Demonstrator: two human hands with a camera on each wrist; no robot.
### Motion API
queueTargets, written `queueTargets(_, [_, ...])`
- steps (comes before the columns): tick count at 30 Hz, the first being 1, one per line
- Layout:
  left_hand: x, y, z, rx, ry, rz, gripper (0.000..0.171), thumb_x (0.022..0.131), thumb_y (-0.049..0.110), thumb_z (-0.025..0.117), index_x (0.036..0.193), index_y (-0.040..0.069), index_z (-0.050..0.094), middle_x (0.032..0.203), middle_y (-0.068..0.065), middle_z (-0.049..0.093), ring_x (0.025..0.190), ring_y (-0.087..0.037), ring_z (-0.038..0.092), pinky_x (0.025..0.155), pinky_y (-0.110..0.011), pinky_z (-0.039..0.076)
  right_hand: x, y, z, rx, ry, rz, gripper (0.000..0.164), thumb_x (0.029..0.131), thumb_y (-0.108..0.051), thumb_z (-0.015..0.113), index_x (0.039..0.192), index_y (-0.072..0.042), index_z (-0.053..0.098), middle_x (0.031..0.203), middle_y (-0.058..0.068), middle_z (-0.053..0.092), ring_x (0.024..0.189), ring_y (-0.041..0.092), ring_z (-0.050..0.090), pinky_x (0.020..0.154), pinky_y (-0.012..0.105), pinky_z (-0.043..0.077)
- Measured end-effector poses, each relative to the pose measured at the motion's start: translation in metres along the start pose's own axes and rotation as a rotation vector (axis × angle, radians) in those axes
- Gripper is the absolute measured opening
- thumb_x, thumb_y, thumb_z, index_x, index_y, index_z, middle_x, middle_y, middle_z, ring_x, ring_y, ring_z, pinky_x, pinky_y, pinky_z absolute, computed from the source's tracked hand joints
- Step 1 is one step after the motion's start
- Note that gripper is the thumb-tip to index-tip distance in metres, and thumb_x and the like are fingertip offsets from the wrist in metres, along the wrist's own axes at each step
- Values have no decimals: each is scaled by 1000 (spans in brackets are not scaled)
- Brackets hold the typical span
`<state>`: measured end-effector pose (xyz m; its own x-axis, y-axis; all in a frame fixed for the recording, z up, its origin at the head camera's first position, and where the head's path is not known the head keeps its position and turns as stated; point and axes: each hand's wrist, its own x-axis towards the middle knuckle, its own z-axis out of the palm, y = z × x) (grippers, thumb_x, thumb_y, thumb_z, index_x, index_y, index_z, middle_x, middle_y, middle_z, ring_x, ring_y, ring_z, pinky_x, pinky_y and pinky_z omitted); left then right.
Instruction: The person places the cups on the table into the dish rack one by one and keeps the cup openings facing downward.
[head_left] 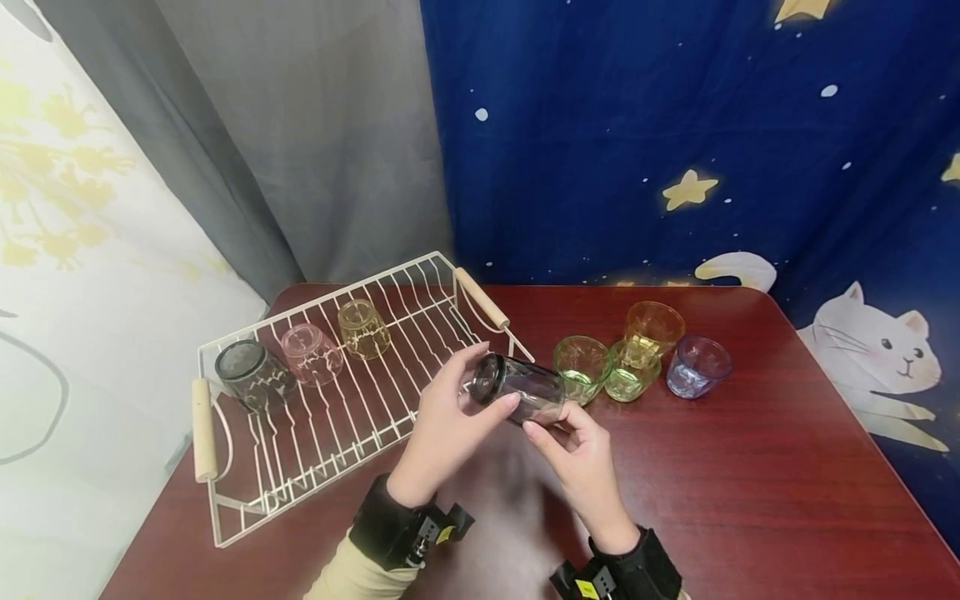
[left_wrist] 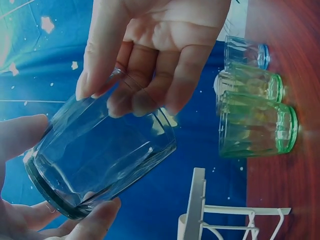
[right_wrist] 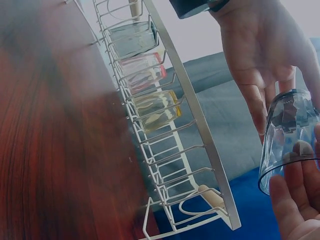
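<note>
A smoky grey drinking glass (head_left: pixel 531 390) is held tilted on its side above the table, between both hands. My left hand (head_left: pixel 447 415) grips it around the thick base end, thumb along the near side. At the rim end, my right hand (head_left: pixel 583 450) pinches the wall, with the thumb on the near side. In the left wrist view the glass (left_wrist: pixel 100 145) is see-through, and the right hand's fingers (left_wrist: pixel 175 90) curl at its mouth. The right wrist view has the glass (right_wrist: pixel 287 130) at its right edge, rim lowest, with right fingertips showing through the wall.
A white wire dish rack (head_left: pixel 330 467) with wooden handles stands left, holding upside-down grey (head_left: pixel 255 375), pink (head_left: pixel 311 354) and yellow (head_left: pixel 363 329) glasses. Right of the hands stand two green glasses (head_left: pixel 582 367), a yellow glass (head_left: pixel 656 325) and a blue-purple glass (head_left: pixel 697 367), mouths up on the table (head_left: pixel 787 467).
</note>
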<state>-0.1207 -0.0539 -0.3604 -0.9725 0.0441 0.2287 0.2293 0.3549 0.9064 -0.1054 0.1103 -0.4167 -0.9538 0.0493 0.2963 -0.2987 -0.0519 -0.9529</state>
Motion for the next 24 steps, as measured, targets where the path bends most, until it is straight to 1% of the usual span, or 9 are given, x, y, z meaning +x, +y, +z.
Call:
queueTargets(5, [4,4,-1,-17,-9,25,65,80,26,79,138,21,49,137,-2,57,123,-15,58,99,-34,54,-1,0,-2,-31,-9,19,14,84,-4,72,91,5,63,91,-7,65,89,4,67,80,17,57])
queueTargets(9, [8,9,-2,-3,-16,72,65,80,24,79,137,20,49,134,-1,60,121,-15,60,99,-35,53,2,-1,-3,-69,-26,-9,14,84,-1,71,92,7,63,89,-10,64,86,2,67,79,16,57])
queueTargets(12, [11,11,-5,42,-13,104,65,80,24,79,137,19,49,131,-1,62,121,-14,60,100,-36,53,4,0,-3,-94,-37,-28,11,83,4,70,91,7,63,88,-8,65,83,-1,66,77,16,57])
queueTargets(16, [15,15,-8,91,-2,128,66,79,24,80,137,19,49,130,-1,64,121,-14,60,99,-38,54,6,0,-5,-128,-50,-47,10,84,0,71,88,4,64,88,4,66,82,0,65,77,17,57])
queueTargets(17, [16,16,-9,98,0,134,66,79,25,80,137,20,49,129,-1,64,120,-13,60,99,-38,54,7,0,-5,-134,-54,-52,9,84,-1,71,87,4,64,87,5,66,81,0,65,77,17,57])
queueTargets(19, [18,17,-10,121,4,149,67,79,25,80,138,18,49,128,-1,64,118,-13,61,97,-37,54,8,0,-7,-141,-54,-63,8,83,-1,72,86,2,64,86,4,66,81,0,65,76,17,57])
queueTargets(24, [25,17,-17,199,15,218,67,79,26,79,138,14,49,125,-1,66,109,-12,63,90,-33,54,10,-3,-11,-136,-44,-64,7,83,1,71,87,0,66,83,-1,66,79,1,65,75,17,57])
